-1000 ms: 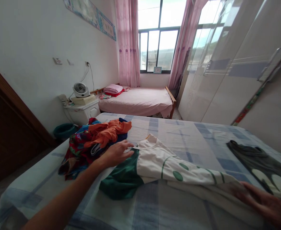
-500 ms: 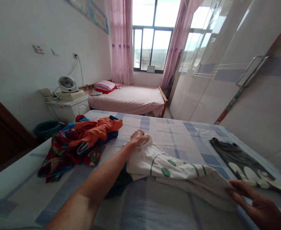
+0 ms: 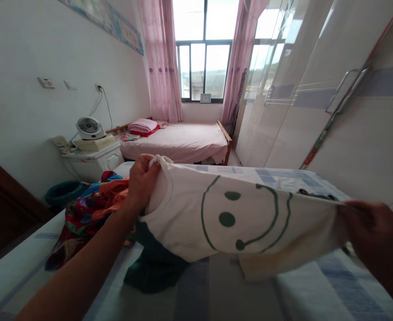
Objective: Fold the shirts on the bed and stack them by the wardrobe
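Observation:
Stretched sideways between my hands is a white T-shirt [image 3: 189, 209] with a green smiley face and a dark green sleeve that hangs toward the bed. My left hand [image 3: 144, 180] is closed on the shirt near its neckline. At the other end, my right hand [image 3: 372, 218] grips the hem, its fingers partly in shadow. A pile of crumpled clothes [image 3: 85, 218], red-patterned and orange, lies on the bed behind my left forearm. Most of a dark garment [image 3: 316, 195] on the right is hidden behind the shirt and my right hand.
The bed [image 3: 99, 285] has a blue and white checked sheet. Beyond it stands a pink-covered bed [image 3: 189, 140]. At the left are a white nightstand [image 3: 92, 160] with a fan [image 3: 91, 128] and a green bin [image 3: 64, 194]. A glossy wardrobe [image 3: 283, 120] lines the right.
Both hands have risen from the bed, lifting the T-shirt and pulling it taut, so its smiley print now shows. My left hand has also moved left. The view has shifted slightly.

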A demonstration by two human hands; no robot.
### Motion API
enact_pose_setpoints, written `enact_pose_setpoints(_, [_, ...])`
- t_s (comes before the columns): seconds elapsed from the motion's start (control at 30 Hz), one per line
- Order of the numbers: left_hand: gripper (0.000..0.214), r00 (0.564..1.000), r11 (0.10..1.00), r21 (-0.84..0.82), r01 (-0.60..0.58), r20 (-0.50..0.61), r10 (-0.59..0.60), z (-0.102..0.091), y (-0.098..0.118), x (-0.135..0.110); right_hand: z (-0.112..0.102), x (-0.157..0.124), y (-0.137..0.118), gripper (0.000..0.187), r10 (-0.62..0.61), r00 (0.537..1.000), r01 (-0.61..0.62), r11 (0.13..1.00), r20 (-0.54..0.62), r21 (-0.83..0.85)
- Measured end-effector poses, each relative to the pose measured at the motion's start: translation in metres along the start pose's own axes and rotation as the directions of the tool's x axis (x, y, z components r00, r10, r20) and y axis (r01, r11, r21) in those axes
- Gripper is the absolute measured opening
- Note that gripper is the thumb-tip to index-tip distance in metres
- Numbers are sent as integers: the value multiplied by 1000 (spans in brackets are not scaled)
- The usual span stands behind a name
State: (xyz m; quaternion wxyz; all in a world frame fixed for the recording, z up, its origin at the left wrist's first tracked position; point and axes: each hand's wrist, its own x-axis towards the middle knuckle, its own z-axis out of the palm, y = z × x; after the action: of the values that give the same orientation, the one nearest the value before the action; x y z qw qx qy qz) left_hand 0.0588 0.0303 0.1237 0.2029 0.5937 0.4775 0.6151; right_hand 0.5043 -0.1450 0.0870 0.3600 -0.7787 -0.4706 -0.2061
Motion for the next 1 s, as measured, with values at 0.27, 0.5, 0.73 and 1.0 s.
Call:
enact_pose_setpoints(0.27, [38,977,947,271,-175,163,134,50,-22,25,75,61,-60,41,-300,944,301,953,134,12])
enact_pose_setpoints(0.5, [66,347,920,275,-280,922,-170,-41,-47,-80,58,-66,-33,32,-526,540,385,849,658,363])
enact_pose_setpoints(0.73, [21,552,817,396,-419,826,-118,-24,-64,-98,83,-68,-28,26,-443,717,382,896,539,228])
enact_pose_setpoints(1.0, [27,873,942,318,-106,484,-65,-67,-5,-66,-5,-36,-28,24,-74,982,48,988,173,148])
